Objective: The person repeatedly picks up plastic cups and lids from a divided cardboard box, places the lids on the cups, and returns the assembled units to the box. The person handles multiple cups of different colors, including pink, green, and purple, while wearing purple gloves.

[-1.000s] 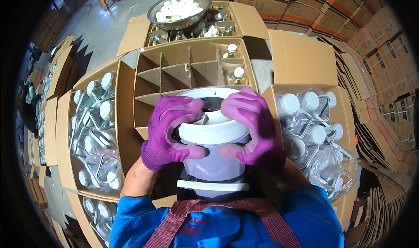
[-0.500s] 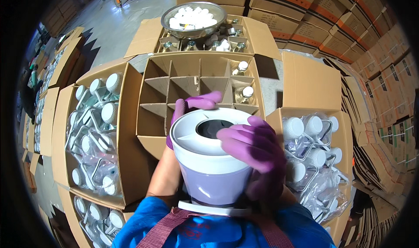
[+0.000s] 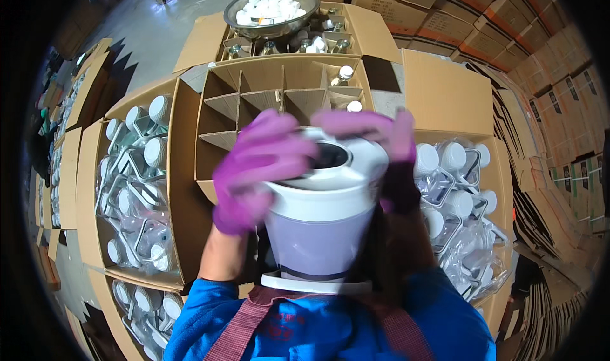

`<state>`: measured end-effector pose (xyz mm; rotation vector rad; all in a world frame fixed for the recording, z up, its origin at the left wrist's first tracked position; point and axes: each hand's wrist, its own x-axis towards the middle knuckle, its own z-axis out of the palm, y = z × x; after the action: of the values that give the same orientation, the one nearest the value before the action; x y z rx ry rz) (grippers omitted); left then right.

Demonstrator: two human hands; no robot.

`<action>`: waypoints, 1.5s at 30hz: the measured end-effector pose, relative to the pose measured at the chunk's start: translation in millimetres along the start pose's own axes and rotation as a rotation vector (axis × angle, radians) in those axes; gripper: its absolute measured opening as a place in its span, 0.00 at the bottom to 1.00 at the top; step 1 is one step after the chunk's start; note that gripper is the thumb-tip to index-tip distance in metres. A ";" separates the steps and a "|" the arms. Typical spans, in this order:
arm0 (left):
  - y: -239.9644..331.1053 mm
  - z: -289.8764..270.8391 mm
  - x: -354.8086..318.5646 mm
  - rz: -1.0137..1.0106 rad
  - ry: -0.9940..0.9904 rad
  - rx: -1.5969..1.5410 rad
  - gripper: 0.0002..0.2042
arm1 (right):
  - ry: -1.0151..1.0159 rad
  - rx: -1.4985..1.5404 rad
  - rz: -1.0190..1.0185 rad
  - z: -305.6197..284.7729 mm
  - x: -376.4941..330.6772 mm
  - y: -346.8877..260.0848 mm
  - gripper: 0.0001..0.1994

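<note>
A large jug body stands upright against my front, lavender-grey with a white collar and a dark round opening in its top. Over the collar's left side is my left hand, in a purple glove, its fingers reaching toward the opening. At the far right rim is my right hand, also gloved, its fingers stretched across the back of the top. Motion blurs both hands, so I cannot make out how firmly either grips. A white curved piece juts out at the jug's base, close to my apron.
Beyond the jug is a divided carton with a few white-capped bottles on its right. Cartons of white-lidded, handled parts flank me, left and right. A metal bowl of white pieces rests farther back. Stacked boxes line the back right.
My left hand has come from behind the jug onto its left top. My right hand has moved from over the opening to the far right rim. The view has shifted slightly.
</note>
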<state>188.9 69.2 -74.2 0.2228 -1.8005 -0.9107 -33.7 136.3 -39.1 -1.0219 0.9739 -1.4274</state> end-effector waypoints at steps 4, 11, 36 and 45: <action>-2.4 1.6 -13.1 -0.225 0.179 0.196 0.20 | -0.146 -0.331 -0.532 -1.7 -15.3 -8.8 0.40; 12.9 -14.8 -17.8 -0.260 -0.006 0.061 0.22 | -0.134 -0.536 -0.609 8.3 -37.4 -17.0 0.36; 166.5 111.3 -26.2 0.357 -0.142 0.138 0.18 | -0.593 -2.010 -0.102 21.9 -166.7 -160.1 0.29; 110.6 58.9 -38.8 0.000 0.191 0.135 0.20 | 0.848 -1.716 -0.504 -170.0 -248.4 -52.3 0.30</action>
<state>183.4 194.8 -37.0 0.3828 -1.6852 -0.7425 -197.9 393.3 -58.5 -1.9391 2.9646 -1.1728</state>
